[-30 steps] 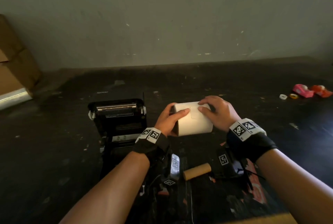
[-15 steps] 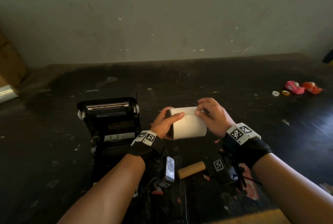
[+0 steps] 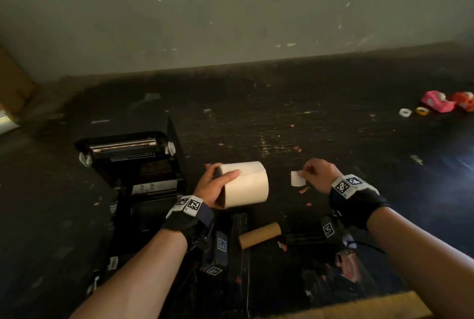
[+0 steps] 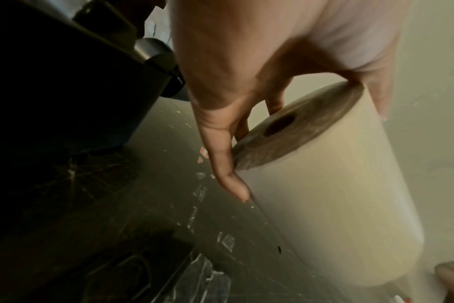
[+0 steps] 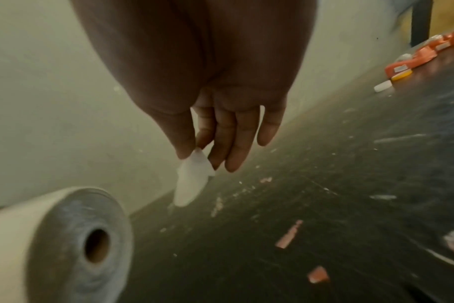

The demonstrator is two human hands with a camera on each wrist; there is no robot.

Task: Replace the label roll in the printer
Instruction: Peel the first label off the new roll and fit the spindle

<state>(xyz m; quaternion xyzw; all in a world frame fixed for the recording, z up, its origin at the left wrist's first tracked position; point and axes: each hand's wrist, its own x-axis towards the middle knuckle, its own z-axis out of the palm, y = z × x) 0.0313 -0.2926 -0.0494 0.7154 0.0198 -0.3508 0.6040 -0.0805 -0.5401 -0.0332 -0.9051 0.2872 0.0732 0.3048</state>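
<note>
Left hand: the left hand (image 3: 214, 185) grips the label roll (image 3: 246, 184) at its left end; thumb lies over the top of the roll, fingers curl round the far side; in the left wrist view one finger (image 4: 228, 176) lies along the roll's edge, beside the dark core hole

Label roll: cream-white, full, held lying sideways above the table (image 3: 307, 134), just right of the printer (image 3: 133, 164); apart from the right hand; in the right wrist view its end face and core hole (image 5: 96, 246) show at lower left

Right hand: the right hand (image 3: 319, 173) is raised above the table, right of the roll; thumb and forefinger are pressed together on a small white label piece (image 3: 296, 179); the piece hangs down from the fingertips (image 5: 189, 151) in the right wrist view; the other fingers are loosely extended

Printer: black, lid open and tilted back, roller bar showing at the top; stands on the table left of both hands; whether its bay holds anything cannot be told

Empty core: a brown cardboard tube (image 3: 259, 235) lies on the table near the person, below and between the hands

Table: dark, scratched, scattered with small red and white scraps

Far right: a pink tape dispenser (image 3: 437, 104), an orange one (image 3: 464, 100) just beside it, a white ring (image 3: 404, 112) and a yellow ring (image 3: 422, 111) close by; all well apart from the hands

Far left: a cardboard box (image 3: 12, 85) against the wall
</note>
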